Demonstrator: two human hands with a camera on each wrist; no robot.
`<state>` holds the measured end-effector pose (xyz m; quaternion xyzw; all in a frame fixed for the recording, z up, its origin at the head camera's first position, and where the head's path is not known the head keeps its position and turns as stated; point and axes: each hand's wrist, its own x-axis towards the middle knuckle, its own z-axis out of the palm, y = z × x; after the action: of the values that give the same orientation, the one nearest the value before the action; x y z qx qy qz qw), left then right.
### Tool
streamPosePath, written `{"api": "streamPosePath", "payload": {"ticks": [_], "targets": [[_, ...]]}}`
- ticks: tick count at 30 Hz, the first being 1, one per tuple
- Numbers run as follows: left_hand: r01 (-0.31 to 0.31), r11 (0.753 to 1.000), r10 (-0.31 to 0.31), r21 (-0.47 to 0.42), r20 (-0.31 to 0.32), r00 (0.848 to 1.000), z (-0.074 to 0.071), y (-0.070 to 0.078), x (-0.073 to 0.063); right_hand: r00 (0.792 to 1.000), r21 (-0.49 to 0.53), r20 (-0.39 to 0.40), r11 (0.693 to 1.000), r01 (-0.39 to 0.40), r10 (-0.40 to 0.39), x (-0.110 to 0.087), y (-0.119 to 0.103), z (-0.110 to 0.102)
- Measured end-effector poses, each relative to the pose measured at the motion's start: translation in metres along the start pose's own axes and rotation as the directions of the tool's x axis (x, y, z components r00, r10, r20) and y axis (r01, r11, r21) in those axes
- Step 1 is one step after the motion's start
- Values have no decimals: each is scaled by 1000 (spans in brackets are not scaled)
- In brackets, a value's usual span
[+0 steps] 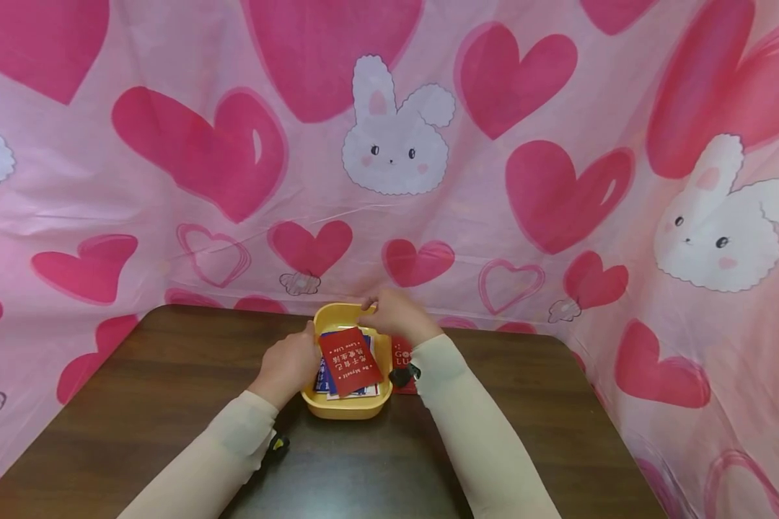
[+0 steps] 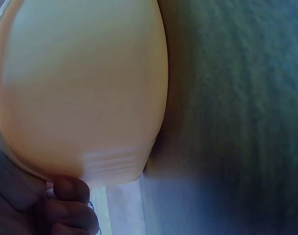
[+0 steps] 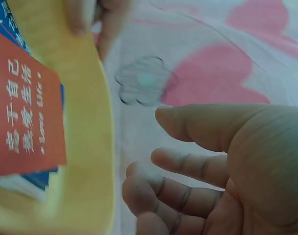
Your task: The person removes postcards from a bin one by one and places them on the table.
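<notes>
A yellow plastic basket [image 1: 347, 413] stands on the table, holding several small booklets or cards. On top lies a red card [image 1: 350, 362] with white Chinese lettering, "Be Myself" and "Love Life"; blue and white ones show beneath it. My left hand [image 1: 290, 364] grips the basket's left rim, its fingers [image 2: 70, 191] curled at the edge in the left wrist view. Close by the far right rim is my right hand [image 1: 392, 315]. In the right wrist view that hand [image 3: 212, 166] has loosely bent fingers, apart from the basket wall [image 3: 90, 122], and holds nothing.
A red booklet [image 1: 403, 355] with white lettering lies on the table just right of the basket, partly hidden by the right wrist. The dark wooden table [image 1: 169, 389] backs onto a pink cloth [image 1: 389, 216] printed with hearts and rabbits.
</notes>
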<state>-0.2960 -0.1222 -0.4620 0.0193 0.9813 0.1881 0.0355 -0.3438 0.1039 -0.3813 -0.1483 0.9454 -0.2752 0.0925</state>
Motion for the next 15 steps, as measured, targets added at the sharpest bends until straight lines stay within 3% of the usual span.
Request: {"api": "streamPosePath", "payload": {"ticks": [6,11,15], "targets": [[-7,1000,7,-10,0,1000,1,-1,0,998,-27,62,999,-19,20,15,-22,24],[-4,1000,4,-24,5,1000,1,0,0,997,-149,53,988,-47,55,24,-28,43],[-5,1000,5,-31,11,1000,-1,0,-1,992,-283,80,957,-68,94,40,-24,52]]}}
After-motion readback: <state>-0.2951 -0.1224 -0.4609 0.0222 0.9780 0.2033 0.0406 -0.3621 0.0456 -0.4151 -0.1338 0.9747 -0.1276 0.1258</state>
